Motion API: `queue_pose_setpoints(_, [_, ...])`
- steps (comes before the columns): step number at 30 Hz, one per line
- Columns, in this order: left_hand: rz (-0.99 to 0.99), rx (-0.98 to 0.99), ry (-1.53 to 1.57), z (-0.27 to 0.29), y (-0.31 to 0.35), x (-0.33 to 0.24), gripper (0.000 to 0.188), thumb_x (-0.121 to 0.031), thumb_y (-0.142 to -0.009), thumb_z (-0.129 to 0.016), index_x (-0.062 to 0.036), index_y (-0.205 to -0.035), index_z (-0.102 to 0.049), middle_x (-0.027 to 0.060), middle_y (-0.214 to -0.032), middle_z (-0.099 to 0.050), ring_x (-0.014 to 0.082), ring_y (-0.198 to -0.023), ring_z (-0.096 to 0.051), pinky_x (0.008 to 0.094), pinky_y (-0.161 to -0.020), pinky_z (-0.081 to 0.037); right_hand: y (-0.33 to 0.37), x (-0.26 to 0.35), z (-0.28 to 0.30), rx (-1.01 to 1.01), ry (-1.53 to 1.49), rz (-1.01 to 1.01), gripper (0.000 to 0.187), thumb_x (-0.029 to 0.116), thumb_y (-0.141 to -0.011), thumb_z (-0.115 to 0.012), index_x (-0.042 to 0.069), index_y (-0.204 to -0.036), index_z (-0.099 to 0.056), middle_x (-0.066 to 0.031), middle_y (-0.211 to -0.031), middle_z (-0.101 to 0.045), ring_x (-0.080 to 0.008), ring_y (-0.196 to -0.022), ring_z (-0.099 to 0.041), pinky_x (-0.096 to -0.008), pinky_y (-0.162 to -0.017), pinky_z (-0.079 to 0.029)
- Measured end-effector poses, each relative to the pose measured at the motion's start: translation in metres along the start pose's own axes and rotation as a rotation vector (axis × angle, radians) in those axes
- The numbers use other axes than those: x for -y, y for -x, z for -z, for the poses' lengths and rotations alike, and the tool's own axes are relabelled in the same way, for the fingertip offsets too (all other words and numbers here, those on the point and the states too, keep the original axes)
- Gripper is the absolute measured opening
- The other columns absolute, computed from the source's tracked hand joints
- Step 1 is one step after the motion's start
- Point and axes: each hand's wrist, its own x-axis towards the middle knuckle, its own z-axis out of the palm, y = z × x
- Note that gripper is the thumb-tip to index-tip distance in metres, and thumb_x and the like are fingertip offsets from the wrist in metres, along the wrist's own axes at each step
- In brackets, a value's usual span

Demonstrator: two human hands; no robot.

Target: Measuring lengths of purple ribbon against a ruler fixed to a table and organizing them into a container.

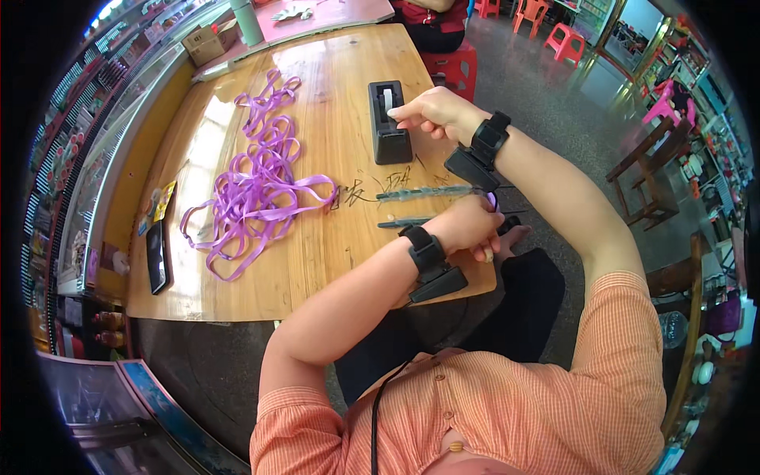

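My right hand reaches to the black tape dispenser, with thumb and forefinger pinched at the front of its roll of clear tape. My left hand is curled closed near the table's right edge, around a purple ribbon whose loop shows past the fingers. Thin dark sticks jut out beside that loop; whether the hand grips them is hidden. Just beyond my left hand lies a slim green item in clear wrapping, with a shorter green one nearer me. Tangled purple ribbon covers the table's left half.
A black phone and a small yellow packet lie at the left edge of the wooden table. Behind stand a green bottle and a cardboard box. Another person sits at the far end on a red stool.
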Motion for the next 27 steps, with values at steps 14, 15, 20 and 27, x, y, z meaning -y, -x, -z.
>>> queue_pose_setpoints(14, [-0.057, -0.018, 0.009, -0.003, 0.0, 0.002, 0.018, -0.008, -0.099, -0.049, 0.0071, -0.097, -0.058, 0.0116, -0.061, -0.064, 0.0187, -0.043, -0.061, 0.0295, -0.038, -0.048, 0.008, 0.003, -0.013, -0.052, -0.147, 0.109, 0.016, 0.017, -0.088, -0.075, 0.004, -0.09, -0.068, -0.0013, -0.08, -0.068, -0.0007, -0.052, -0.038, -0.0182, -0.041, -0.029])
queue_pose_setpoints(15, [-0.058, -0.018, 0.011, -0.004, 0.001, 0.003, 0.018, -0.008, -0.099, -0.049, 0.0071, -0.097, -0.058, 0.0116, -0.061, -0.064, 0.0187, -0.043, -0.061, 0.0295, -0.038, -0.048, 0.011, 0.003, -0.013, -0.057, -0.178, 0.142, 0.015, 0.018, -0.09, -0.074, 0.004, -0.089, -0.067, -0.0005, -0.08, -0.067, -0.0006, -0.052, -0.038, -0.0182, -0.041, -0.029])
queue_pose_setpoints(20, [-0.149, 0.031, -0.067, -0.002, 0.01, 0.0, 0.02, -0.013, -0.099, -0.058, -0.0023, -0.082, -0.06, 0.0041, -0.06, -0.06, 0.0113, -0.043, -0.055, 0.0245, -0.037, -0.039, 0.04, -0.002, -0.024, 0.018, -0.136, 0.088, 0.016, 0.019, -0.092, -0.072, 0.004, -0.092, -0.068, 0.0005, -0.081, -0.065, -0.0002, -0.052, -0.038, -0.0182, -0.041, -0.029])
queue_pose_setpoints(27, [-0.048, 0.085, -0.035, -0.01, 0.021, -0.003, 0.028, -0.015, -0.097, -0.063, -0.0107, -0.069, -0.058, -0.0044, -0.057, -0.053, 0.0054, -0.046, -0.05, 0.0193, -0.043, -0.038, 0.051, -0.025, -0.03, 0.051, -0.282, -0.209, 0.015, 0.017, -0.092, -0.071, 0.003, -0.09, -0.066, -0.0029, -0.08, -0.065, -0.0021, -0.05, -0.038, -0.019, -0.041, -0.03])
